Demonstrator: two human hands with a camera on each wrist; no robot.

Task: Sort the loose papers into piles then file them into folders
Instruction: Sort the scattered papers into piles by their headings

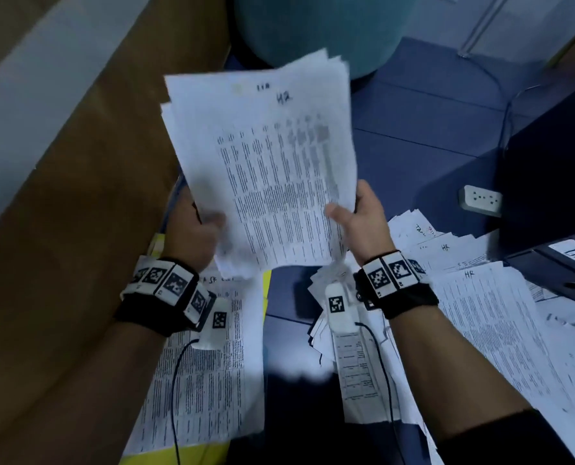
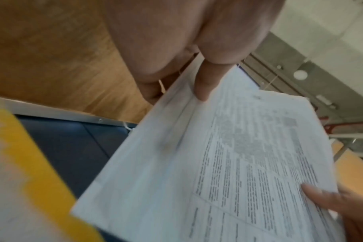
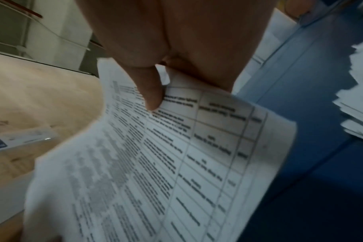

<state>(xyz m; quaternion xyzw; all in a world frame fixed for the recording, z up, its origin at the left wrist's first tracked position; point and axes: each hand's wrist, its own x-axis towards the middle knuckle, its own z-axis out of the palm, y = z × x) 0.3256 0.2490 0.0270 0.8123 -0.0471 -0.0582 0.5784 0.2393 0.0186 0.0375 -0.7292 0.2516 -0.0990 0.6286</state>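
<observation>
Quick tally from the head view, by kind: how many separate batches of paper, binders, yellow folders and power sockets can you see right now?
Paper batches: 4. The held stack, gripped by the left hand and right hand; the left floor pile; the middle floor pile; the right floor spread.
Binders: 1, the dark binder labelled HR.
Yellow folders: 1, the yellow folder under the left pile.
Power sockets: 1, the white socket.
Total: 7.

The top sheet of the held stack of papers (image 1: pixel 262 162) carries handwritten "HR" near its upper edge; the printed table under it is too blurred to read. To the right of this stack, a sheet in the spread pile (image 1: pixel 480 297) also shows "HR". Further right, the dark binder (image 1: pixel 561 270) has a white label with "H.R.".
</observation>
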